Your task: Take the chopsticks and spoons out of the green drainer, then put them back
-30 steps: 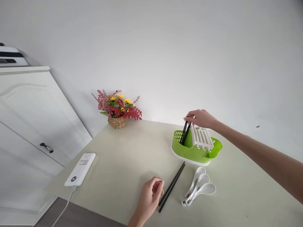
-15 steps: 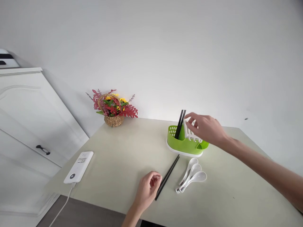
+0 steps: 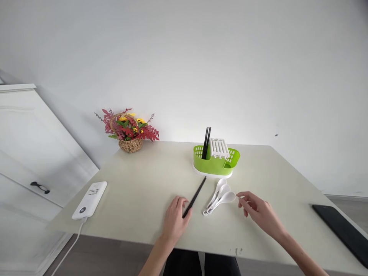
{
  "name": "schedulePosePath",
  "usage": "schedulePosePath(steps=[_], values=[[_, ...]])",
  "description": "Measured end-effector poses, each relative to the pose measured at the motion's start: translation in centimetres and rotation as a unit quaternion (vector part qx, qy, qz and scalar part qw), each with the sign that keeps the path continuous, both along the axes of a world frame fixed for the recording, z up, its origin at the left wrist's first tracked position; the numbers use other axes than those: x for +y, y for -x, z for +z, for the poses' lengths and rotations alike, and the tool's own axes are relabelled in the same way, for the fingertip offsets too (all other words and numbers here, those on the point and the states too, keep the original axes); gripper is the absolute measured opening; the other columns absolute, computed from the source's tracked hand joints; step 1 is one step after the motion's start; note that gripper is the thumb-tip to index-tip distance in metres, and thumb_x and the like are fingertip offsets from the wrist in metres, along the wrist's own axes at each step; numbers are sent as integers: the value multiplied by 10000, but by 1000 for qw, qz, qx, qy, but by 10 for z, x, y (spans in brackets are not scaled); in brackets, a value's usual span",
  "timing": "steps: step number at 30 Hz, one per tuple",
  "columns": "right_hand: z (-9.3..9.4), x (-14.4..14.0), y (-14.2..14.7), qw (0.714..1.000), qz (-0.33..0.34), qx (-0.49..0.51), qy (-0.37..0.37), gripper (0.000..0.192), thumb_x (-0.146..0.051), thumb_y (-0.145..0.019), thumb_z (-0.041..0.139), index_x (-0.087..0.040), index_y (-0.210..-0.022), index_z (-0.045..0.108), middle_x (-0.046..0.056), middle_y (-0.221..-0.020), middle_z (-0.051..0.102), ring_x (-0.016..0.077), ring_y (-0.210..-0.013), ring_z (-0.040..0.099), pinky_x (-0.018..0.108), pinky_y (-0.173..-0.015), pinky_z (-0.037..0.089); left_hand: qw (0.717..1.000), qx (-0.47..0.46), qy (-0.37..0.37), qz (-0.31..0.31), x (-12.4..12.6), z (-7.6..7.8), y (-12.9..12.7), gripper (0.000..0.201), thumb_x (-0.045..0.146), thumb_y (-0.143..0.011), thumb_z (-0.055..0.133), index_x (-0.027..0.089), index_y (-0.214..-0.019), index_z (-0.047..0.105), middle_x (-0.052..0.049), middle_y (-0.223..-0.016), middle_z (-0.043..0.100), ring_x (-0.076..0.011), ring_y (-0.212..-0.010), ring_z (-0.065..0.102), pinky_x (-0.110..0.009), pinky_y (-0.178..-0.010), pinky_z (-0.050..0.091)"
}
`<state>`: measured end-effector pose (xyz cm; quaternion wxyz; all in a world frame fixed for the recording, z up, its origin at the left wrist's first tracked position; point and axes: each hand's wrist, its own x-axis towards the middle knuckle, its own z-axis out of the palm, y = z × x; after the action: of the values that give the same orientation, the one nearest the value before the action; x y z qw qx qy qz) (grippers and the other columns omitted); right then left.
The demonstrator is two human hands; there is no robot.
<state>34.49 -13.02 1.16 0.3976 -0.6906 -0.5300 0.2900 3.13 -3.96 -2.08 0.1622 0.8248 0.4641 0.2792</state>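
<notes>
Left hand (image 3: 174, 220) is resting low over the pale tabletop (image 3: 143, 191), its thumb and forefinger straddling the near end of the black chopsticks (image 3: 197, 194) that are lying aslant there; whether the fingers are squeezing them or merely touching, one cannot tell. Opposite, the right hand (image 3: 263, 214) is hovering with thumb and forefinger slightly parted and the other fingers curling loosely, just beside the bowl of the nearest of three white spoons (image 3: 224, 189). These spoons are lying in a fan to the right of the chopsticks, their handles overlapping toward the person and their bowls pointing away.

Just beyond, a green caddy (image 3: 211, 166) is standing on its white base, the tips of the lying chopsticks pointing toward it. Upright chopsticks (image 3: 206, 143), also black, are leaning slightly in its left compartment, while a white slotted rack (image 3: 220, 147) is sitting over the middle. Near the back wall, a wicker basket (image 3: 130, 145) is holding red leaves and yellow flowers. At the table's left, a white power bank (image 3: 90, 200) is trailing a cable (image 3: 69, 249) over the edge; at the far right, a flat black device (image 3: 342, 230) is lying.
</notes>
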Motion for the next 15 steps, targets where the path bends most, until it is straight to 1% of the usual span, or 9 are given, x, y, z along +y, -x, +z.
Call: schedulePosePath(steps=[3,5,7,10,12,15], values=[[-34,-14,-12,993,-76,95,4,497,-693,-892,574,-230,-1048,668,50,-820,701,208,-620,651,336,-526,478,997,61,-46,11,-2,1,-11,87,259,-1002,516,214,-1017,589,-63,-991,646,-231,-904,658,-358,-791,534],[-48,-19,-18,985,-112,128,5,533,-718,-864,592,-219,-1041,661,47,-803,686,202,-597,624,334,-503,465,992,111,-62,13,0,6,-17,92,216,-1005,508,204,-1014,599,-81,-1018,657,-242,-936,663,-368,-817,531],[-55,-22,-21,982,-126,141,0,538,-717,-860,597,-215,-1044,653,37,-790,675,190,-582,597,332,-508,465,983,171,-64,17,4,13,-23,103,180,-995,521,184,-1007,624,-104,-1023,666,-257,-942,667,-376,-823,526],[-60,-24,-19,984,-120,132,-11,510,-692,-879,579,-218,-1056,641,28,-791,668,192,-608,596,328,-535,464,969,242,-49,16,12,22,-30,125,148,-970,545,150,-983,669,-135,-967,672,-283,-912,667,-380,-788,516],[-62,-23,-15,988,-119,95,-16,475,-660,-895,566,-223,-1066,636,22,-788,672,193,-627,601,334,-595,476,964,264,-40,14,16,26,-36,141,123,-954,552,147,-951,691,-143,-920,667,-287,-889,663,-369,-758,502],[-66,-24,-11,989,-141,47,-23,437,-620,-917,544,-225,-1082,636,19,-790,690,190,-636,610,351,-696,493,957,289,-39,1,20,29,-46,165,72,-922,562,151,-901,705,-152,-901,664,-285,-879,660,-357,-744,481]])
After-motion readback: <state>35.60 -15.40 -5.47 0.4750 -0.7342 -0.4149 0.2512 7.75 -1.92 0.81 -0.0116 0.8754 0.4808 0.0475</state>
